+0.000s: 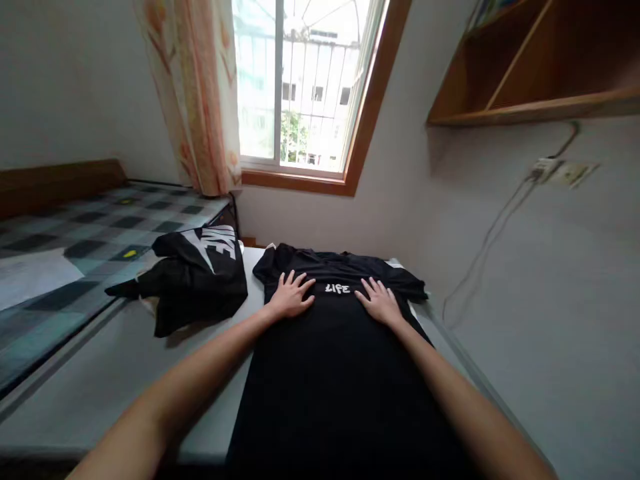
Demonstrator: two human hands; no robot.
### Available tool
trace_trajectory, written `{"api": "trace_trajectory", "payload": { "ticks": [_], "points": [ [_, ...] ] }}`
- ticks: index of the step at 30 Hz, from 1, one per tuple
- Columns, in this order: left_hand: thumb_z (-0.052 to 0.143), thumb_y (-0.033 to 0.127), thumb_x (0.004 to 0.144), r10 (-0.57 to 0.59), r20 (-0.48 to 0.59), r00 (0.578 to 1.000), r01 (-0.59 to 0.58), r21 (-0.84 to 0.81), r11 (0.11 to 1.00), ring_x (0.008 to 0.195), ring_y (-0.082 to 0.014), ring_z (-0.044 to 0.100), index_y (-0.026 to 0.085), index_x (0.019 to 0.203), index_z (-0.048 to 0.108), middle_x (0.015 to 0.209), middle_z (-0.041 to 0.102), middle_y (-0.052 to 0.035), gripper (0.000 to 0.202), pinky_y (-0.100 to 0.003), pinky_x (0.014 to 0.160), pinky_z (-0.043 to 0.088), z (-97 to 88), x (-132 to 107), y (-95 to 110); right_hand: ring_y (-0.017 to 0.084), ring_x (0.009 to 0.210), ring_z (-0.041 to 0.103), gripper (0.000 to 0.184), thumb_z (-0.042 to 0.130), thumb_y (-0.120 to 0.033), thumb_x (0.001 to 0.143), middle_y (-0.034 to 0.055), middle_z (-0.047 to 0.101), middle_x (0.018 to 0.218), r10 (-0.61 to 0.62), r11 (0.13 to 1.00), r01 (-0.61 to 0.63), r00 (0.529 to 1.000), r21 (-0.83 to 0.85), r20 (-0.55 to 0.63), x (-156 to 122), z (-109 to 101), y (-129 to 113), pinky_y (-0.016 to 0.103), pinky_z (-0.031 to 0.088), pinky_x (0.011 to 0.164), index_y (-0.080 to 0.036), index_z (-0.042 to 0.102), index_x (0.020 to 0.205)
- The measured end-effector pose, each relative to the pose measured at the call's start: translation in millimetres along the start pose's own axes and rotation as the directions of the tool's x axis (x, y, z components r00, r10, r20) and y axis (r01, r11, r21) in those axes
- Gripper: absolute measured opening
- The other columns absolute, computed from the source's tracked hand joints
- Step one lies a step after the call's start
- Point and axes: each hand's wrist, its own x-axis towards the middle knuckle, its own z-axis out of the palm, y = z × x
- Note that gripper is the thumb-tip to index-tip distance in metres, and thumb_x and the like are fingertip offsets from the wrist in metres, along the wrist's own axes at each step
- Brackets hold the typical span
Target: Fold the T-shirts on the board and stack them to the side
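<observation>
Black T-shirt (335, 387) on tabletop (125, 360): probably soft, limp; left hand (291, 298), right hand (380, 305) flat on it, fingers (293, 283) spread; suggest gripping shoulders.

Black T-shirt (335, 373) — white "LIFE" across chest. Crumpled black garment (195, 287) — large white "NIKE" lettering.

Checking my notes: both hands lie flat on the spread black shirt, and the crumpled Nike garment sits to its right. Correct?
Not quite. The left hand and right hand do lie flat on the spread black shirt, but the head view shows the crumpled Nike garment to its left, not its right.
</observation>
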Motion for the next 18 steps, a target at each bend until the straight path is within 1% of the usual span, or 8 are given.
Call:
{"api": "trace_trajectory", "payload": {
  "ticks": [2, 5, 9, 11, 13, 15, 16, 18],
  "points": [
    [0.036, 0.056, 0.092, 0.003, 0.021, 1.000, -0.003, -0.006, 1.000, 0.143, -0.0383, 0.021, 0.032, 0.145, 0.041, 0.155, 0.034, -0.0056, 0.059, -0.060, 0.114, 0.011, -0.3, 6.6, 6.2, 0.027, 0.146, 0.019, 0.067, 0.027, -0.060, 0.095, 0.0065, 0.022, 0.159, 0.007, 1.000, -0.007, 1.000, -0.002, 0.012, 3.7, -0.8, 8.1, 0.046, 0.016, 0.117, -0.025, 0.027, 0.152],
    [0.036, 0.057, 0.092, 0.014, 0.024, 1.000, -0.014, -0.026, 1.000, 0.143, -0.0391, 0.022, 0.031, 0.145, 0.042, 0.155, 0.034, -0.0054, 0.059, -0.060, 0.114, 0.012, 1.9, 17.3, 19.4, 0.027, 0.146, 0.019, 0.067, 0.028, -0.059, 0.095, 0.0064, 0.021, 0.160, 0.022, 1.000, -0.021, 0.999, -0.003, 0.027, 7.6, -1.8, 25.4, 0.046, 0.016, 0.117, -0.025, 0.027, 0.152],
    [0.038, 0.056, 0.092, 0.033, -0.025, 0.999, -0.035, -0.054, 0.998, 0.142, -0.0403, 0.024, 0.029, 0.144, 0.044, 0.153, 0.037, -0.0081, 0.059, -0.061, 0.114, 0.012, 10.1, 28.9, 37.7, 0.027, 0.146, 0.018, 0.065, 0.028, -0.057, 0.096, 0.0066, 0.021, 0.160, 0.039, 0.999, -0.039, 0.999, -0.003, 0.035, 8.6, -3.1, 49.7, 0.045, 0.016, 0.117, -0.025, 0.027, 0.153],
    [0.040, 0.055, 0.091, 0.037, -0.053, 0.998, -0.041, -0.070, 0.997, 0.141, -0.0399, 0.025, 0.028, 0.142, 0.046, 0.152, 0.039, -0.0090, 0.058, -0.061, 0.114, 0.013, 14.2, 31.6, 41.7, 0.027, 0.146, 0.018, 0.064, 0.029, -0.054, 0.096, 0.0071, 0.022, 0.160, 0.054, 0.999, -0.054, 0.997, -0.002, 0.046, 9.2, -5.2, 51.9, 0.045, 0.017, 0.116, -0.023, 0.027, 0.152],
    [0.042, 0.054, 0.092, 0.042, -0.082, 0.996, -0.049, -0.092, 0.995, 0.141, -0.0377, 0.028, 0.027, 0.139, 0.050, 0.149, 0.042, -0.0092, 0.055, -0.060, 0.114, 0.015, 16.9, 32.4, 42.1, 0.029, 0.145, 0.022, 0.062, 0.030, -0.048, 0.097, 0.0100, 0.025, 0.158, 0.098, 0.995, -0.098, 0.993, -0.003, 0.060, 11.3, -9.3, 43.4, 0.047, 0.019, 0.115, -0.019, 0.031, 0.151],
    [0.045, 0.051, 0.092, 0.040, -0.129, 0.991, -0.056, -0.123, 0.991, 0.140, -0.0338, 0.030, 0.026, 0.132, 0.056, 0.146, 0.046, -0.0094, 0.048, -0.057, 0.114, 0.018, 17.5, 32.4, 40.8, 0.031, 0.142, 0.027, 0.059, 0.033, -0.042, 0.096, 0.0141, 0.031, 0.155, 0.139, 0.990, -0.139, 0.989, 0.004, 0.045, 15.6, -14.6, 25.0, 0.049, 0.021, 0.114, -0.014, 0.039, 0.147],
    [0.046, 0.048, 0.092, 0.031, -0.165, 0.986, -0.055, -0.144, 0.988, 0.139, -0.0314, 0.032, 0.025, 0.128, 0.059, 0.144, 0.047, -0.0095, 0.045, -0.055, 0.114, 0.021, 16.9, 32.4, 40.0, 0.031, 0.141, 0.029, 0.056, 0.035, -0.039, 0.096, 0.0154, 0.034, 0.153, 0.135, 0.991, -0.135, 0.991, 0.018, 0.017, 18.4, -17.2, 13.2, 0.049, 0.021, 0.114, -0.012, 0.044, 0.144],
    [0.049, 0.043, 0.092, -0.017, -0.255, 0.967, -0.035, -0.200, 0.979, 0.136, -0.0266, 0.037, 0.023, 0.121, 0.062, 0.140, 0.050, -0.0091, 0.037, -0.047, 0.114, 0.026, 13.5, 33.0, 38.0, 0.031, 0.140, 0.029, 0.054, 0.039, -0.039, 0.095, 0.0148, 0.037, 0.152, 0.108, 0.991, -0.103, 0.993, 0.080, -0.051, 24.5, -20.7, -12.9, 0.050, 0.020, 0.114, -0.013, 0.049, 0.140]
  ]
}}
